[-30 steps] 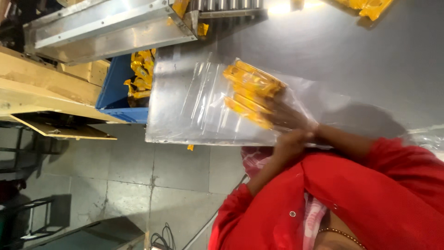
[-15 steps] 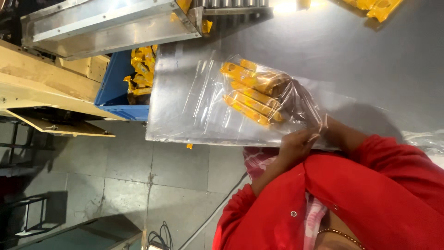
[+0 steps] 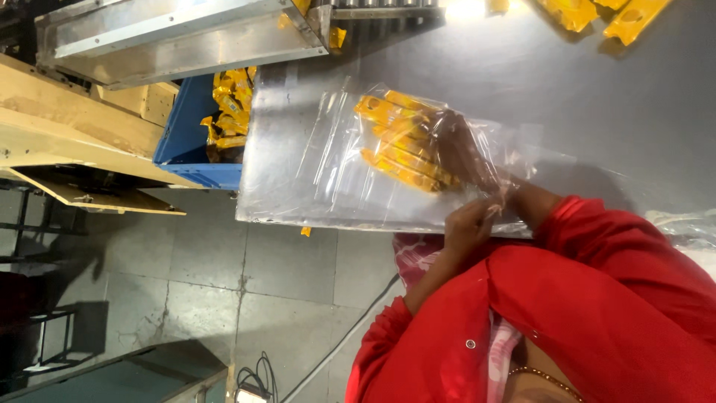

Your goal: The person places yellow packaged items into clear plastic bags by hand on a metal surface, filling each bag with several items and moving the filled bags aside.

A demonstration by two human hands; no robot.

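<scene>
A clear plastic bag point(image 3: 328, 157) lies flat on the grey metal table point(image 3: 597, 89). My right hand point(image 3: 461, 151) is inside the bag, gripping a stack of yellow wrapped packets point(image 3: 399, 142) seen through the plastic. At the near table edge, my left hand point(image 3: 468, 224) pinches the bag's open end. Both arms wear red sleeves.
A blue crate point(image 3: 190, 142) with more yellow packets point(image 3: 227, 104) stands left of the table, under a metal chute point(image 3: 179, 33). Loose yellow packets point(image 3: 597, 15) lie at the table's far right. More clear plastic point(image 3: 682, 224) lies at the right. A wooden frame point(image 3: 67, 142) and floor cables point(image 3: 261, 373) are on the left.
My right hand has slid deeper into the bag with the yellow packets, which now lie spread out under the plastic. My left hand has stayed at the bag's opening.
</scene>
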